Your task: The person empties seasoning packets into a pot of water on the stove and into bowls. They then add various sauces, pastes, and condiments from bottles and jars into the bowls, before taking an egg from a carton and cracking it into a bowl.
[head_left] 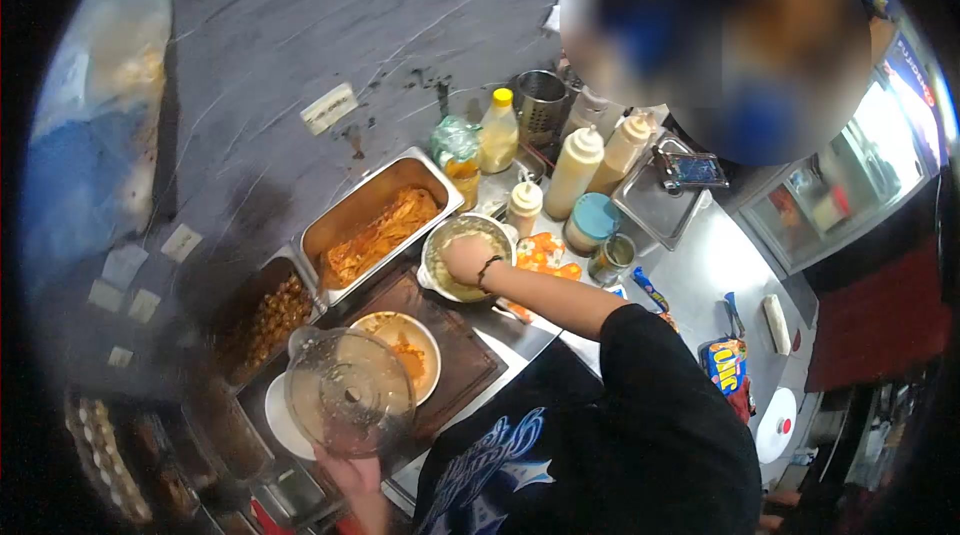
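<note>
My right hand (466, 258) reaches down into a white pot (428, 280) with side handles, which holds a pale food. Its fingers are hidden inside, so their grip does not show. At the lower left, my left hand (352, 467) grips the edge of a clear round lid (350, 390) with a knob in the middle. The lid is tilted over a white bowl (285, 415) and partly overlaps another white bowl (428, 343) with orange sauce in it. That sauce bowl stands on a dark brown board (465, 360).
Behind the pot is a steel pan (448, 180) with orange-red food; left of it, a bin of brown round pieces (275, 320). Squeeze bottles (575, 175), a blue-lidded tub (594, 220) and a phone (695, 171) stand to the right. A person is at the upper right.
</note>
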### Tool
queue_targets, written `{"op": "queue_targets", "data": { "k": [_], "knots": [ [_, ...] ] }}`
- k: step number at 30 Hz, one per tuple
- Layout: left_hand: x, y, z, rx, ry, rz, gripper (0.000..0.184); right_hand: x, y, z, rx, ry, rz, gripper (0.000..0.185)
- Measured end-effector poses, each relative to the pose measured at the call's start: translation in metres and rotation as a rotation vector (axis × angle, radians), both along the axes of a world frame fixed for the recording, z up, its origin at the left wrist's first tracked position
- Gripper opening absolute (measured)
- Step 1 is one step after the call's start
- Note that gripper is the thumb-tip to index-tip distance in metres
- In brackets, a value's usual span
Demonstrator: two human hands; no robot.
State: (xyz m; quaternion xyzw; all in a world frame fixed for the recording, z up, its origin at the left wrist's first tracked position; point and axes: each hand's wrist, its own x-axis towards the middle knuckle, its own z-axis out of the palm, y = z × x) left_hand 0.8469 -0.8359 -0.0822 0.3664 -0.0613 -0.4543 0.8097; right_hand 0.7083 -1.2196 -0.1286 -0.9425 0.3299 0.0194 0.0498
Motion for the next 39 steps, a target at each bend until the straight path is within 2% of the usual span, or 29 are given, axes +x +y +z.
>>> {"op": "queue_targets", "data": {
  "k": [1, 4, 5, 7, 8, 9, 10, 11, 13, 14, 17, 19, 21, 22, 24, 25, 26, 28, 32, 35, 36, 37, 39],
  "knots": [
    [0.001, 0.004, -0.005, 0.01, -0.002, 0.024, 0.07, -0.002, 0.006, -0.002, 0.008, -0.03, 0.036, 0.018],
    [0.004, 0.012, -0.006, 0.106, -0.06, 0.047, 0.065, -0.015, 0.002, -0.003, 0.147, -0.011, -0.146, 0.023],
    [0.006, 0.011, -0.002, 0.12, 0.027, 0.033, 0.063, -0.026, -0.005, -0.006, 0.173, 0.001, -0.111, 0.025],
    [0.018, 0.01, 0.003, 0.127, 0.113, 0.046, 0.062, -0.042, -0.004, 0.018, 0.264, -0.058, -0.265, 0.025],
    [0.024, 0.009, 0.005, 0.129, 0.089, 0.028, 0.062, -0.054, -0.011, 0.005, 0.29, -0.115, -0.28, 0.023],
    [0.026, 0.012, 0.002, 0.131, 0.069, 0.005, 0.063, -0.06, 0.001, 0.031, 0.338, -0.189, -0.29, 0.021],
    [0.031, 0.021, -0.005, 0.007, -0.057, -0.023, 0.066, -0.069, -0.003, 0.019, 0.374, -0.168, -0.356, 0.022],
    [0.033, 0.024, -0.001, 0.009, -0.048, -0.005, 0.066, -0.078, -0.004, 0.017, 0.374, -0.156, -0.339, 0.022],
    [0.041, 0.026, 0.008, -0.053, -0.085, -0.007, 0.07, -0.091, -0.003, 0.013, 0.333, -0.296, -0.285, 0.022],
    [0.049, 0.032, 0.003, -0.142, -0.019, 0.0, 0.073, -0.093, 0.003, 0.019, 0.306, -0.324, -0.287, 0.022],
    [0.063, 0.048, 0.004, -0.228, 0.011, 0.054, 0.074, -0.084, 0.034, 0.069, 0.303, -0.325, -0.281, 0.021],
    [0.077, 0.062, -0.002, -0.164, -0.068, 0.115, 0.075, -0.064, 0.063, 0.103, 0.329, -0.297, -0.262, 0.02],
    [0.086, 0.081, -0.007, -0.433, 0.052, 0.129, 0.076, -0.039, 0.088, 0.113, 0.455, -0.314, -0.232, 0.018],
    [0.089, 0.09, -0.005, -0.52, 0.083, 0.146, 0.076, -0.023, 0.105, 0.123, 0.508, -0.346, -0.157, 0.018],
    [0.092, 0.105, 0.002, -0.219, -0.063, 0.305, 0.076, 0.01, 0.139, 0.115, 0.567, -0.463, -0.008, 0.021],
    [0.093, 0.115, 0.004, -0.216, -0.07, 0.331, 0.076, 0.027, 0.151, 0.1, 0.417, -0.477, 0.202, 0.023],
    [0.094, 0.123, 0.005, -0.233, -0.027, 0.369, 0.074, 0.047, 0.172, 0.097, 0.381, -0.424, 0.232, 0.023],
    [0.095, 0.135, 0.005, -0.252, 0.02, 0.414, 0.073, 0.076, 0.201, 0.088, 0.215, -0.343, 0.461, 0.031],
    [0.095, 0.158, 0.002, -0.166, -0.016, 0.476, 0.07, 0.11, 0.227, 0.067, 0.01, -0.329, 0.718, 0.025],
    [0.091, 0.158, 0.013, -0.061, 0.03, 0.598, 0.07, 0.115, 0.227, 0.069, -0.053, -0.389, 0.804, 0.024],
    [0.089, 0.157, 0.016, -0.006, 0.072, 0.682, 0.07, 0.115, 0.228, 0.069, -0.063, -0.364, 0.784, 0.032],
    [0.09, 0.162, 0.008, -0.007, 0.078, 0.684, 0.07, 0.115, 0.226, 0.065, -0.063, -0.357, 0.787, 0.032],
    [0.095, 0.173, -0.012, -0.137, -0.026, 0.509, 0.069, 0.114, 0.22, 0.054, -0.038, -0.248, 0.792, 0.033]
  ]
}}
